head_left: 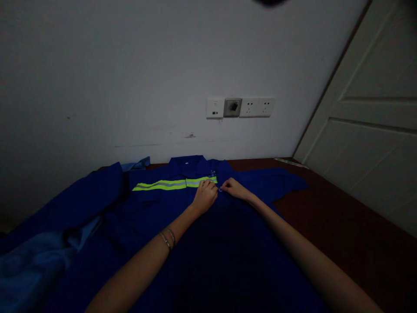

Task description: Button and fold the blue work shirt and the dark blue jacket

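A blue work jacket (163,202) lies spread out with its collar toward the wall and a yellow and silver reflective stripe (163,185) across its chest. My left hand (205,195), with bracelets on the wrist, is closed at the right end of the stripe; its curled fingers hide what they grip. Just to the right, my right hand (236,189) pinches at a small pale round piece (220,189), too small to name, over the jacket's front. The fingertips of both hands are close together.
Lighter blue cloth (32,256) lies bunched at the lower left. Dark red surface (316,234) shows on the right, below a pale panelled door (374,143). Sockets and switches (256,107) sit on the wall (114,78) behind. The light is dim.
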The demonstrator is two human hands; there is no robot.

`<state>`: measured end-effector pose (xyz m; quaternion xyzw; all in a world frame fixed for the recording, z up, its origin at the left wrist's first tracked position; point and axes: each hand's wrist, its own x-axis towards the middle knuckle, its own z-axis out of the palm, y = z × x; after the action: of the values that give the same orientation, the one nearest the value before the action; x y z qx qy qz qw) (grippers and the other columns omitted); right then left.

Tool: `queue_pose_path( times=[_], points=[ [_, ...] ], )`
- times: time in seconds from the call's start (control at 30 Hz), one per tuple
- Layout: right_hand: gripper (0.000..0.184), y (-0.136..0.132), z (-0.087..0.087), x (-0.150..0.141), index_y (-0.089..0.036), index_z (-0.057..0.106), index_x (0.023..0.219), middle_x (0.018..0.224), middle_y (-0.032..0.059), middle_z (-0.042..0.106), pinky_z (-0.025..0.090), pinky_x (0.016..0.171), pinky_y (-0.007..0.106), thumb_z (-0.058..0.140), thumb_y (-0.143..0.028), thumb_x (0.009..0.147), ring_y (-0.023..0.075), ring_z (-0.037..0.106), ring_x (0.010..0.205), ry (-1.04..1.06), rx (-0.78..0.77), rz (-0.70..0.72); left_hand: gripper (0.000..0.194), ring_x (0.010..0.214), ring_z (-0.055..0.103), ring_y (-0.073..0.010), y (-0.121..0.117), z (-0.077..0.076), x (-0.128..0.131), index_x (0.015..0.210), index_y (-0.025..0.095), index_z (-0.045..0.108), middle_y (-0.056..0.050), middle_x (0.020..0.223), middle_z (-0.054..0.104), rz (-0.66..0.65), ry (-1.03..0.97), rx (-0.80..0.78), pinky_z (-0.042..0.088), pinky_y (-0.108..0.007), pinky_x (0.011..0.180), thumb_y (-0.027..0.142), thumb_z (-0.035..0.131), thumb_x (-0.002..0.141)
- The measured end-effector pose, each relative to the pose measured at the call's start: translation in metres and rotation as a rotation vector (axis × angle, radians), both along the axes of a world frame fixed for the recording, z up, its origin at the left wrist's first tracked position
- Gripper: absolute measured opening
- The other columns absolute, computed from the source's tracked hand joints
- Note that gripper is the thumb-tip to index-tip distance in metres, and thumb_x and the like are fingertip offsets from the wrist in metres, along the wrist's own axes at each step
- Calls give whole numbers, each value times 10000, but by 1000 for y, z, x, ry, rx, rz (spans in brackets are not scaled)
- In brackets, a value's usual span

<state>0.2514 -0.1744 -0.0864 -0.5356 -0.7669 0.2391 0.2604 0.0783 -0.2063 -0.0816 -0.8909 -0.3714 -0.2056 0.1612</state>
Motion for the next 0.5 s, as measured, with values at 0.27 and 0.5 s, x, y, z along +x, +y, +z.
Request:
queue_pose_path(
  times=[0.27, 0.5],
  points=[
    [168, -9, 12, -8, -99, 643, 621, 598, 18, 612, 348, 518, 191, 545, -226, 674, 119, 523, 576, -17, -83, -102, 184, 901, 445, -213, 1, 2, 0, 812, 154, 592, -66, 850, 559, -20, 48, 71, 327, -360, 790, 216, 424, 851],
    [183, -9, 13, -8, -105, 634, 621, 559, 7, 582, 331, 504, 189, 550, -259, 675, 114, 505, 566, -17, -139, -193, 156, 891, 451, -211, 0, 4, 1, 821, 146, 580, -61, 857, 563, -47, 53, 110, 333, -356, 779, 210, 440, 841]
  ],
)
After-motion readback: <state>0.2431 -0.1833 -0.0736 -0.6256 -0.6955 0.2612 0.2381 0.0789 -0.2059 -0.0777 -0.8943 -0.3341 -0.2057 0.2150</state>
